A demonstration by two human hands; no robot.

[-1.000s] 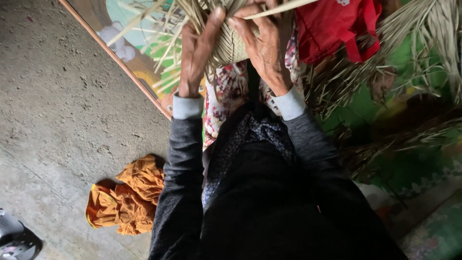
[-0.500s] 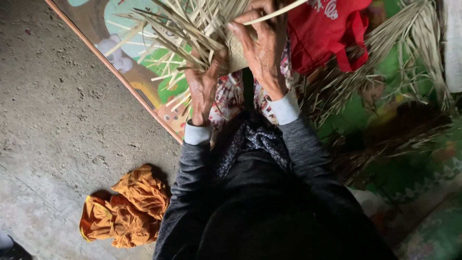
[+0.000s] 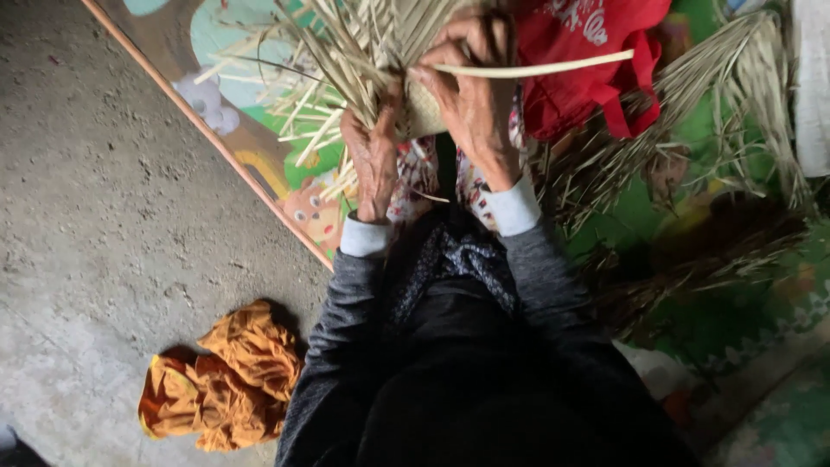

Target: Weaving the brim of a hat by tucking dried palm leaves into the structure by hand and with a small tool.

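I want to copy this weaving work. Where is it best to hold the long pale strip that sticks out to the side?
Probably near the woven piece, where the right hand already pinches the long pale strip. Come from above with a flat grip on its wide faces: it lies level, thin and flat, and its far end hangs unsupported.

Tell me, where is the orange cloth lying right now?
In the head view, the orange cloth lies crumpled on the grey concrete floor, at lower left, beside the person's left sleeve and off the colourful mat.
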